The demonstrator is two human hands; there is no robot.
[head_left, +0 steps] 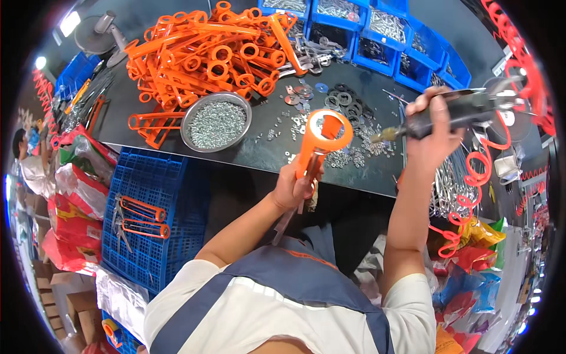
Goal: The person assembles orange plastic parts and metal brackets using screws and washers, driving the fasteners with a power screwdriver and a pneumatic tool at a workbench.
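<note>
My left hand [293, 186] is closed round the lower part of an orange ring-headed tool frame [314, 141], held upright just off the table's front edge, its ring at the top. Thin metal strips show below my fingers. To the right, my right hand [435, 124] grips a black power screwdriver [463, 109], raised over the table. Its brassy tip points left toward the frame and stays apart from it; the tip is slightly blurred. Small nuts [342, 158] and dark washers [352, 106] lie scattered behind the frame. Left of it stands a metal bowl [184, 131] of small silvery fasteners.
A heap of orange frames [206, 50] covers the far left of the dark table [374, 182]. Blue bins [377, 68] of hardware line the back. A red coiled hose [475, 184] hangs at the right. Blue crates [138, 180] stand at the left, with two orange-framed tools [143, 218] on them.
</note>
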